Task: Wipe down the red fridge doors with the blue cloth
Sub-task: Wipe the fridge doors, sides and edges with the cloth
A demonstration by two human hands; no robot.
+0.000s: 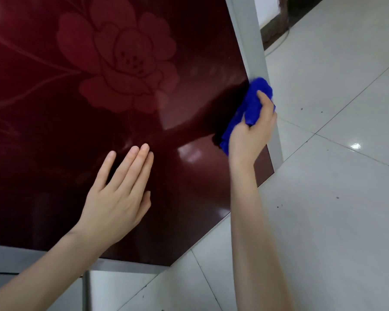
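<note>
One blue cloth (252,104), bunched into a thick roll, presses against a glossy red fridge door (76,108) at the door's right edge. The roll's long axis runs diagonally, its upper end pointing up and to the right toward the grey side panel (252,41) of the fridge, its lower end pointing down and to the left. The right hand (249,131) has its grip closed around the cloth, thumb lying across the top of the roll, the other fingers hidden behind the fabric. A dark reflection of cloth and arm shows in the door just to the left.

Further left and lower, the left hand (119,191) lies flat and open on the door, fingers together and pointing up and to the right, holding nothing. Above it, a large pale flower pattern (119,57) decorates the red surface. A grey strip (121,265) borders the door's lower edge. To the right stretches a floor (335,198) of pale shiny tiles with a few dark specks.
</note>
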